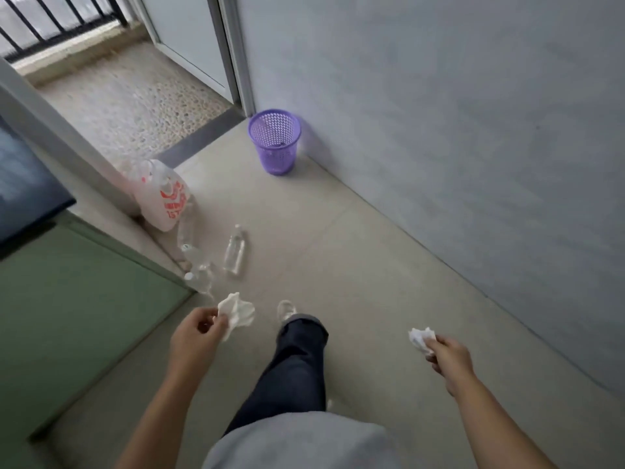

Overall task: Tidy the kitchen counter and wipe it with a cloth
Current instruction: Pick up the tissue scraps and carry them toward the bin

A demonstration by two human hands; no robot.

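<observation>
My left hand (196, 336) pinches a crumpled white tissue (238, 313) at lower centre-left, held above the floor. A smaller crumpled white paper wad (419, 338) is gripped in my right hand (449, 357) at lower right. A purple mesh waste basket (275, 140) stands upright on the floor ahead, against the grey wall beside the door frame, well beyond both hands. Something dark lies at its bottom. The dark counter edge (30, 194) shows only at the far left.
A white plastic bag with red print (162, 194) leans by the green cabinet (67, 309). Several clear plastic bottles (234, 253) lie on the beige floor near it. My leg in dark trousers (294, 363) is stepping forward. A grey wall runs along the right; a balcony threshold lies ahead left.
</observation>
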